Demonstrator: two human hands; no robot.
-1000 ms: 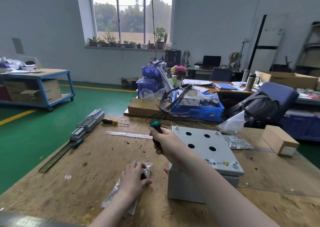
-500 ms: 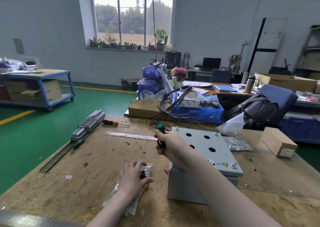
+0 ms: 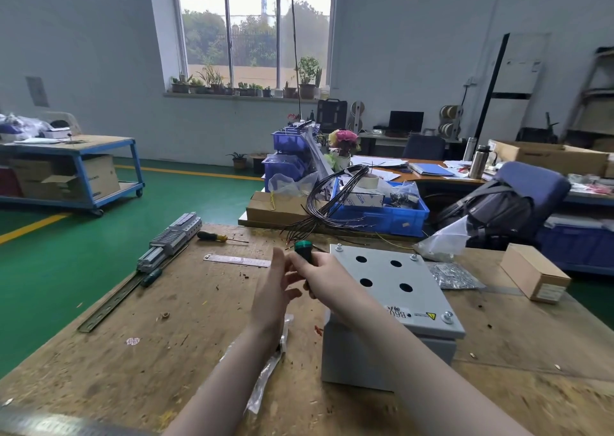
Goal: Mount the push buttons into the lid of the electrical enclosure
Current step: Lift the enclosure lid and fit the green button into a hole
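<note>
Lying nearest, along the workbench's (image 3: pixel 133 362) front edge and partly under the left forearm, is a crumpled clear plastic bag (image 3: pixel 265 369). Just to its right stands a grey metal electrical enclosure (image 3: pixel 382 359), closer to the front edge than the far one. Its lid (image 3: pixel 398 289) tilts slightly, has four round holes in a square pattern, silver screws at the corners and a yellow warning sticker near the front edge.

Raised above the bench, just left of the lid's far left corner, a push button (image 3: pixel 303 248) has a glossy green round cap on a black body. The right hand (image 3: pixel 324 276) reaches in from the lower right and holds the button upright, fingers curled round its black body, cap pointing up. The left hand (image 3: pixel 272 289) comes up from below with its palm facing right, fingers loosely spread and the thumb beside the button; whether it touches the button cannot be told.

Farther back, near the left edge, lie a metal rail (image 3: pixel 113 302) and a grey terminal block strip (image 3: pixel 172 239), with a steel ruler (image 3: pixel 237 260) and a screwdriver (image 3: pixel 216 237) toward the far edge. A blue bin (image 3: pixel 382 218) with black wires (image 3: pixel 325 203) sits beyond.
</note>
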